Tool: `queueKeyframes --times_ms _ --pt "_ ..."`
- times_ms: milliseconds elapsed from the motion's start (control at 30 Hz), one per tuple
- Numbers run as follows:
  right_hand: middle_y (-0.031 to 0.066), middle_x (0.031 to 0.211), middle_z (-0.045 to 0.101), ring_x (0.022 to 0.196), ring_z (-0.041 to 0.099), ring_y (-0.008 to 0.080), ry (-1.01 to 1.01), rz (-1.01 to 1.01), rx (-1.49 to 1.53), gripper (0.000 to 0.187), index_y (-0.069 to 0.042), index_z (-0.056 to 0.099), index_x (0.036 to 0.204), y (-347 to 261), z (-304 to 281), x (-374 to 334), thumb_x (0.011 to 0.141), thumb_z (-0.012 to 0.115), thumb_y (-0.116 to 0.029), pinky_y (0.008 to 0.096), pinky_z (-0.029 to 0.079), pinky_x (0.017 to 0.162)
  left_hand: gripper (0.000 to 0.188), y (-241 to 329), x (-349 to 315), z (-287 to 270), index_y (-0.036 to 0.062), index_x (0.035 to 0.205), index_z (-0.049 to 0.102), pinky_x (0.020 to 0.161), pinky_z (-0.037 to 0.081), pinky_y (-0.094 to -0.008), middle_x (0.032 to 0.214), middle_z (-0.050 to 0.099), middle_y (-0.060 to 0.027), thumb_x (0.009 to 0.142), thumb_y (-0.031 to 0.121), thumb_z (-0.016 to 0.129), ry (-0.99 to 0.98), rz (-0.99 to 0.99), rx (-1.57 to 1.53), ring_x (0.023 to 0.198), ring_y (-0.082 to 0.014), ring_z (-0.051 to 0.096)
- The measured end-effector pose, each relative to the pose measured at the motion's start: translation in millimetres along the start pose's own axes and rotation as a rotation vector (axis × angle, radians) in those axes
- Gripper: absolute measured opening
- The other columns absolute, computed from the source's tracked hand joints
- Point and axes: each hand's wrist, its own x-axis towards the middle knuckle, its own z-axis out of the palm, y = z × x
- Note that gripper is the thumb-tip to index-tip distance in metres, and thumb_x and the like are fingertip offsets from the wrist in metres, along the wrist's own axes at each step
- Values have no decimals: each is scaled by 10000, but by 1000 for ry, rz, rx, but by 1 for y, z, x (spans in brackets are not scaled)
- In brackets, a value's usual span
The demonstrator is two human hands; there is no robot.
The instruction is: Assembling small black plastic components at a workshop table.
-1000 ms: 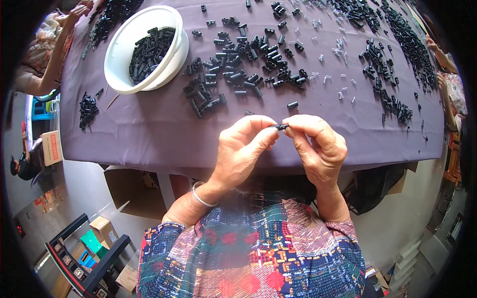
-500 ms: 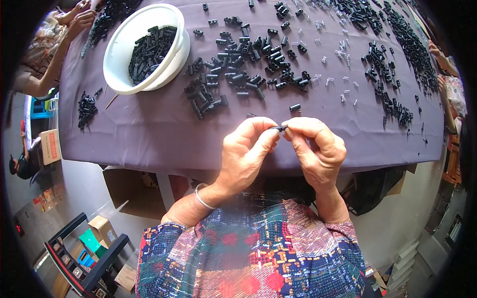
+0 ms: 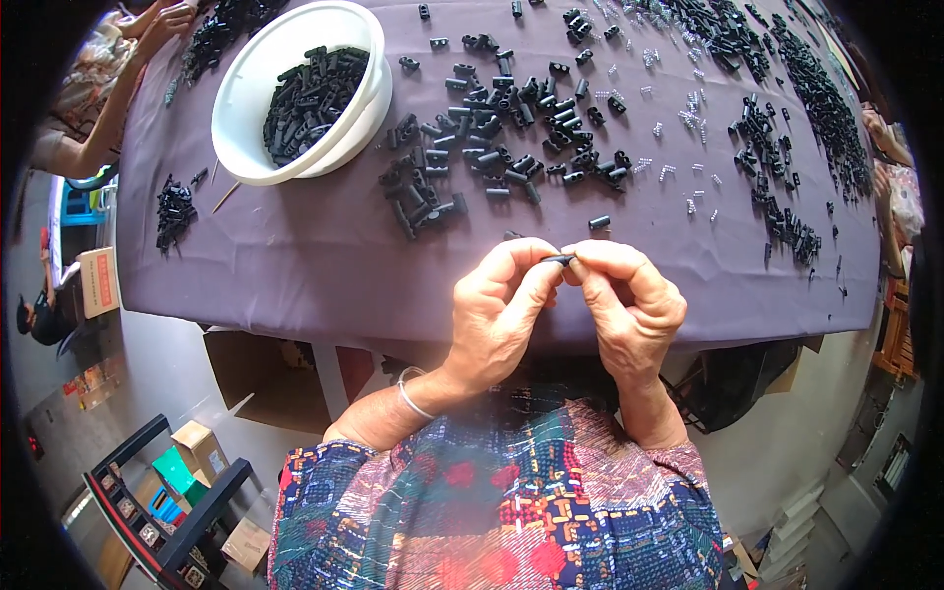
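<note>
In front of me, just over the table's near edge, my left hand (image 3: pixel 500 320) and my right hand (image 3: pixel 634 310) meet fingertip to fingertip. Both pinch a small black plastic part (image 3: pixel 559 260) between thumb and forefinger; the fingers cover most of it. Just beyond the fingertips lies a single black cylinder-shaped piece (image 3: pixel 599 222). Another dark piece (image 3: pixel 512 235) peeks out behind my left fingers. Farther out, a loose heap of black plastic cylinder pieces (image 3: pixel 492 128) spreads over the purple-grey cloth (image 3: pixel 324 256).
A white tub (image 3: pixel 228 118) filled with black pieces stands left of the heap, a thin stick (image 3: pixel 226 198) beside it. Small clear springs (image 3: pixel 691 118) and piles of smaller black parts (image 3: pixel 787 221) lie on the right. Other people's hands (image 3: pixel 162 28) work at the table's sides.
The whole table scene has shifted slightly to the right in view. Both hands still pinch the small black part, with the fingertips a little closer together around it.
</note>
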Motion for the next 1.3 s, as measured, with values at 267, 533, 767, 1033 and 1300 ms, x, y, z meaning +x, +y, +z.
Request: queueKeyframes --times_ms 267,533,767,1033,1300 --pt "152 915 702 821 694 251 -51 -279 -182 232 1 673 949 1 4 5 743 709 102 313 548 752 146 1 1 -1 -26 1070 611 683 481 -198 884 627 -11 947 52 604 34 18 -31 757 -67 571" --pt "169 1031 644 925 648 308 -43 -449 -261 461 9 604 1109 10 9 0 665 691 99 360 536 804 158 11 11 -15 -26 1052 632 731 509 -232 920 690 -73 936 80 620 -60 -152 -147 805 -97 621" --pt "165 1045 616 916 623 316 59 -596 -361 478 7 587 1125 18 11 1 671 704 97 386 529 797 176 17 14 -14 -9 1056 624 803 532 -277 998 682 -115 943 123 601 -137 -405 -398 883 -158 663" --pt "154 1043 634 906 629 313 24 -603 -307 484 4 601 1115 22 5 3 654 722 85 389 531 803 194 17 13 -15 -1 1068 619 814 533 -291 1010 676 -108 963 158 581 -194 -453 -469 909 -169 664" --pt "148 1035 665 915 644 289 21 -621 -306 436 -1 614 1088 22 4 6 675 710 101 360 535 794 182 14 12 -6 -30 1044 650 753 549 -266 943 683 -106 947 119 612 -145 -290 -319 830 -147 661"
